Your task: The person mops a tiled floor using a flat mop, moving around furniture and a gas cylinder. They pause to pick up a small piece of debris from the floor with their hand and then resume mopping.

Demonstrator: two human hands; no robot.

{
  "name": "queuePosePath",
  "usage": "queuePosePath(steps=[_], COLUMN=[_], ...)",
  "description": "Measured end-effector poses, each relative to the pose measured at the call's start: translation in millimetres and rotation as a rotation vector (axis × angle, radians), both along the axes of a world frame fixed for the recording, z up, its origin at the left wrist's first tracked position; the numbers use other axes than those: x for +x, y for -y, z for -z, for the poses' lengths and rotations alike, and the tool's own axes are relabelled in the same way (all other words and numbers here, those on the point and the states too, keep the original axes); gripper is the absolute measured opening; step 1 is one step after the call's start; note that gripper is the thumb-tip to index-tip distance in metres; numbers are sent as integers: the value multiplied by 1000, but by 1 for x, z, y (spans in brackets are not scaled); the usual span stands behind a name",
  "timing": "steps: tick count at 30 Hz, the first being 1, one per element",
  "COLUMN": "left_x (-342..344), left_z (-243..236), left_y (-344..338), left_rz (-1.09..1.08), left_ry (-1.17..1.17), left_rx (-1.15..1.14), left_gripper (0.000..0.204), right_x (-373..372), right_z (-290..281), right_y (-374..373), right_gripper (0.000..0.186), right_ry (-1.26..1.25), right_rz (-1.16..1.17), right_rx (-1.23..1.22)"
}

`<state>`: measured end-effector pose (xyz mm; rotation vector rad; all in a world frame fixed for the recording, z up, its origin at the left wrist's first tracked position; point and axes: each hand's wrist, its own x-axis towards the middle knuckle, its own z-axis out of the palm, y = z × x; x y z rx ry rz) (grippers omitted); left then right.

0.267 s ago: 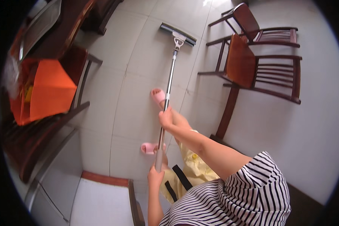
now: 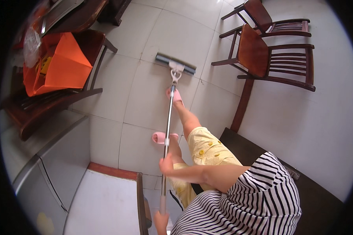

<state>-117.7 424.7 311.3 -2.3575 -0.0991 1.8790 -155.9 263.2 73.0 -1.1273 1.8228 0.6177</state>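
Observation:
A sponge mop (image 2: 176, 64) with a wide grey head and a long metal pole lies across the middle of the view, its head on the pale tiled floor (image 2: 145, 94) ahead of my feet. My right hand (image 2: 166, 164) is wrapped round the pole about midway down. Lower, my left hand (image 2: 161, 221) grips the grey handle end near the bottom edge. Both hands are closed. Beside the pole are my feet in pink slippers (image 2: 159, 137), the right one further forward and partly behind the pole.
On the right, two wooden chairs (image 2: 253, 51) stand by the white wall (image 2: 286, 113). At left, an orange bag (image 2: 68, 66) sits on another wooden chair (image 2: 27, 117). A grey cabinet-like appliance (image 2: 62, 156) and a white panel with a wooden edge (image 2: 106, 199) are at lower left.
The mop head has come back toward me and slightly left over the floor. Both my hands have drawn down and nearer with the pole. The surroundings have shifted in view.

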Motion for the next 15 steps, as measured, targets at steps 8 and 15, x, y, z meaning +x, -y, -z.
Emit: queuePosePath(steps=[8, 15], left_x=[-95, -53], left_z=[57, 183], left_y=[-65, 145], left_rz=[-84, -283], left_ry=[237, 297], left_rx=[-138, -372], left_gripper=[30, 28], right_x=[13, 43], right_z=[22, 149], right_y=[36, 206], right_gripper=[32, 14], right_ry=[58, 463], right_rz=[360, 196], right_rx=[425, -4])
